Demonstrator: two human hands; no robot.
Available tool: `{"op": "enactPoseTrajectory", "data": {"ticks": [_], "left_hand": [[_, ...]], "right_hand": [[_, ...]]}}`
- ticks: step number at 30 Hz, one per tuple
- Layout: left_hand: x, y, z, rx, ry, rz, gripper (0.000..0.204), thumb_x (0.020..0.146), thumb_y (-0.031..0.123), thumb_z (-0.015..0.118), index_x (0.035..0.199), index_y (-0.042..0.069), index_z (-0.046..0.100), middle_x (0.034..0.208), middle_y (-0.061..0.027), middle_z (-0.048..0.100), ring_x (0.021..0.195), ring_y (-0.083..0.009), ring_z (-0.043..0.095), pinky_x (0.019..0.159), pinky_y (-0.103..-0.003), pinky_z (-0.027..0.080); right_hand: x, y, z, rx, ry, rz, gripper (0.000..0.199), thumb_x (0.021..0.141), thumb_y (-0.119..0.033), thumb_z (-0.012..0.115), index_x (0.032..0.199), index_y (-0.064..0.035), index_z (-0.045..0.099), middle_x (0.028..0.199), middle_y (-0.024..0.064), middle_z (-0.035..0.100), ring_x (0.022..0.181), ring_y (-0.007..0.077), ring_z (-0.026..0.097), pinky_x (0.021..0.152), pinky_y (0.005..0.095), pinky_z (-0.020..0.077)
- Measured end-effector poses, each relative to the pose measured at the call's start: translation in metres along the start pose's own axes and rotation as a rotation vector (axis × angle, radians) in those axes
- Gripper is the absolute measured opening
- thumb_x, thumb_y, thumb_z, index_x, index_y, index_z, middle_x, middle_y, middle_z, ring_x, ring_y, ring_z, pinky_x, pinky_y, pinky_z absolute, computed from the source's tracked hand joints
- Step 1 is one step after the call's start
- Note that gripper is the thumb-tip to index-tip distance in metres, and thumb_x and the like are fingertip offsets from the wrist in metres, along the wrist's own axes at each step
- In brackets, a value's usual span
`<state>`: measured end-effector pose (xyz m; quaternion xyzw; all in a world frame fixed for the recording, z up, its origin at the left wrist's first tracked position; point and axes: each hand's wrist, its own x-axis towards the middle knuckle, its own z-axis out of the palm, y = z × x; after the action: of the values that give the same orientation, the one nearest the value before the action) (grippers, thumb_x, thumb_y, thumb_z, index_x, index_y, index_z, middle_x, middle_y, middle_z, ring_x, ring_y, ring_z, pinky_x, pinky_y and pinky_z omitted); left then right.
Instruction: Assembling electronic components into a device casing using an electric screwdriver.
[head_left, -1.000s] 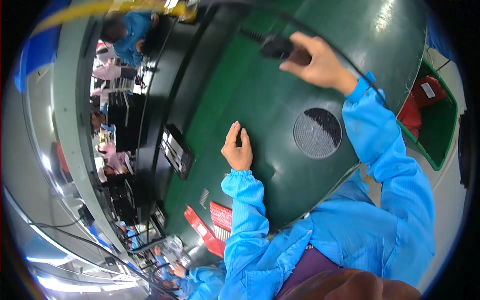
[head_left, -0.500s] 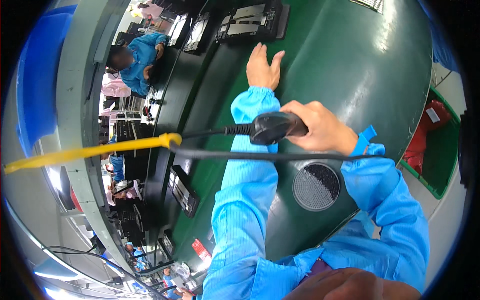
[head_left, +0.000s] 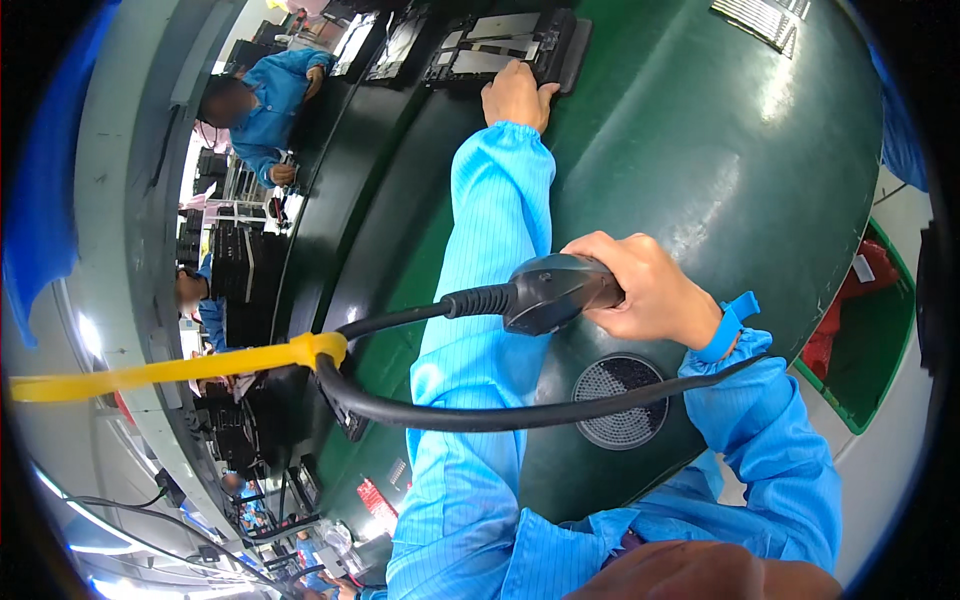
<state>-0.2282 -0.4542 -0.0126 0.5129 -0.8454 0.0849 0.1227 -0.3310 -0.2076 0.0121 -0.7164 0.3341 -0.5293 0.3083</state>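
At the far end of the bench my left hand [head_left: 517,97] is on the near edge of an opened tablet-like device [head_left: 495,45], its fingers over the edge and the thumb beside it. Silver panels show inside the device's black frame. My right hand [head_left: 650,293] is wrapped round a black corded handheld tool [head_left: 560,290], held above my left forearm; its working end is hidden. The black cable [head_left: 450,412] loops back under a yellow strap [head_left: 180,372] toward my right sleeve. Below the tool lies a round perforated dish [head_left: 622,425] with small dark pieces in part of it.
A green bin [head_left: 880,360] with red bags [head_left: 822,345] stands at the right. More opened devices [head_left: 400,42] line the far left strip. A person in blue [head_left: 270,110] works across the line. A slotted metallic plate [head_left: 765,22] lies at the far right.
My left hand has reached the opened device and its fingers have come down on it. My right hand still holds the tool, slightly lower in view; the cable sags more.
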Motion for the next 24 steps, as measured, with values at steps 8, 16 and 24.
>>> {"op": "enactPoseTrajectory", "data": {"ticks": [8, 16, 24], "left_hand": [[-0.007, -0.009, -0.013, 0.046, 0.051, 0.004, 0.046, 0.069, 0.041, 0.075, 0.09, 0.001, 0.065, 0.095, -0.0113, 0.063, 0.093, -0.0293, 0.061, 0.077, -0.041, 0.048], [-0.004, -0.019, -0.029, 0.18, -0.161, -0.078, 0.033, 0.074, 0.015, 0.067, 0.103, -0.001, 0.062, 0.112, -0.0158, 0.059, 0.103, -0.0333, 0.058, 0.086, -0.04, 0.048], [-0.017, -0.054, -0.014, 0.366, -0.189, -0.166, 0.062, 0.07, 0.006, 0.063, 0.127, -0.007, 0.043, 0.128, -0.0173, 0.049, 0.119, -0.0361, 0.046, 0.097, -0.041, 0.043]], "right_hand": [[0.002, 0.0, 0.002, 0.003, -0.003, -0.044, 0.044, 0.06, 0.0, 0.069, 0.1, -0.0037, 0.052, 0.072, 0.0152, 0.062, 0.064, 0.0345, 0.062, 0.055, 0.0385, 0.0492], [0.001, -0.002, 0.001, 0.002, 0.001, 0.04, 0.045, 0.06, -0.001, 0.07, 0.101, -0.0036, 0.053, 0.071, 0.0168, 0.061, 0.064, 0.0354, 0.062, 0.055, 0.0384, 0.0492], [-0.003, 0.001, -0.001, -0.026, 0.025, 0.018, 0.045, 0.06, -0.001, 0.071, 0.101, -0.0033, 0.053, 0.072, 0.0167, 0.061, 0.064, 0.0358, 0.062, 0.055, 0.0391, 0.049]]}}
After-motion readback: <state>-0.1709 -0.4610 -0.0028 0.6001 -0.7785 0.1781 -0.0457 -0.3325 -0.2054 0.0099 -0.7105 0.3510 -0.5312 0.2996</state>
